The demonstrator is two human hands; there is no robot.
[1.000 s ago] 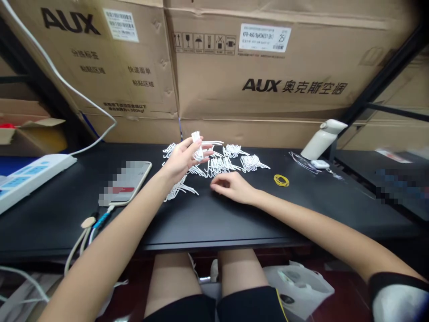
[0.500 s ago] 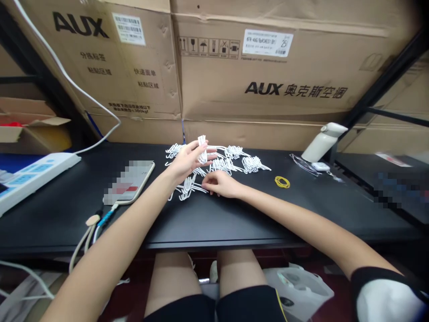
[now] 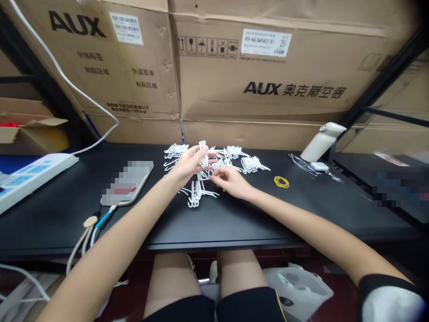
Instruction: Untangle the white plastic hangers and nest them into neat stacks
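Note:
My left hand [image 3: 191, 165] is closed around a small bundle of white hooks [image 3: 203, 147], held upright between thumb and fingers above the table. Close by on the right, my right hand [image 3: 229, 181] has its thumb and fingertips pinched together beside white wire; what they grip is too small to tell. A loose pile of white hooks [image 3: 195, 194] lies just below both hands. Behind them are more heaps of white hooks, one at the back left [image 3: 176, 151], one at the back right [image 3: 233, 152] and one farther right [image 3: 253, 164].
Yellow rubber bands [image 3: 281, 182] lie right of the hooks. A white bottle [image 3: 320, 145] stands near the rack post, beside a small white case [image 3: 320, 167]. At left are a phone [image 3: 130, 183] with its cable and a power strip [image 3: 36, 172]. Large cardboard boxes [image 3: 214, 103] back the black table [image 3: 234, 223].
My right hand has lifted off the near pile, moving slightly right and away. The near hooks have shifted right and toward me. My left hand, still holding its bundle, has dropped slightly.

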